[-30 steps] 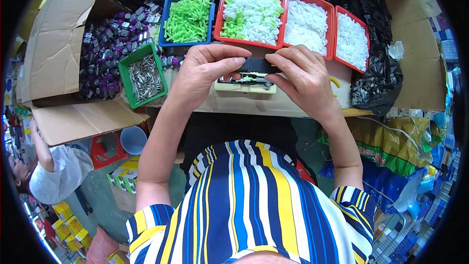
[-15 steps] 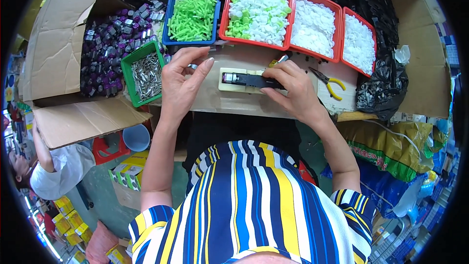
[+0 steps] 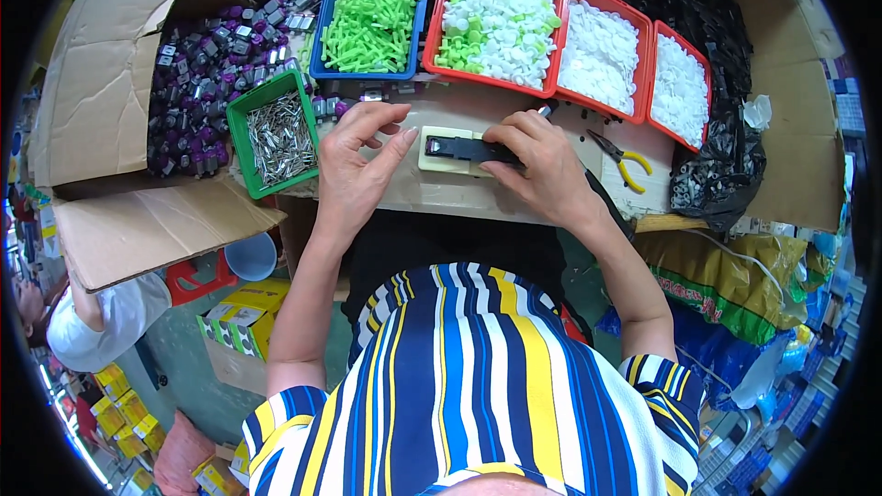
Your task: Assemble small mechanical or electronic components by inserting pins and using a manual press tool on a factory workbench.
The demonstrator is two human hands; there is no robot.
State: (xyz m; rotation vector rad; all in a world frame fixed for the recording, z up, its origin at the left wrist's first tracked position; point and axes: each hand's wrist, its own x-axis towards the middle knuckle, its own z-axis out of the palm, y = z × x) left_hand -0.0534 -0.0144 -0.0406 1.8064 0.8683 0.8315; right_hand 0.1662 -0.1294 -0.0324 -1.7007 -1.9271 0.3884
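In the middle of the bench lies a cream holder block (image 3: pixel 441 165) with a long black plastic part (image 3: pixel 459 148) in its slot. Something purplish shows at the part's left end. My right hand (image 3: pixel 547 170) is closed over the right end of the black part, thumb on the near side, fingers on the far side. A small silvery tip (image 3: pixel 545 111) sticks out beyond those fingers; the rest of it is hidden. My left hand (image 3: pixel 358 165) hovers just left of the block, thumb and fingers apart, with nothing visible between them.
A green tray (image 3: pixel 241 142) of metal pins stands left, beside a carton (image 3: pixel 101 83) of purple-grey pieces. Behind are a blue tray (image 3: pixel 317 50) of green sticks and red trays (image 3: pixel 559 64) of white and green caps. Yellow-handled pliers (image 3: pixel 634 170) lie right. A person sits far left.
My right hand has shifted slightly left along the black part. The left hand has moved slightly right with the view. The bright metal at the part's left end now looks darker.
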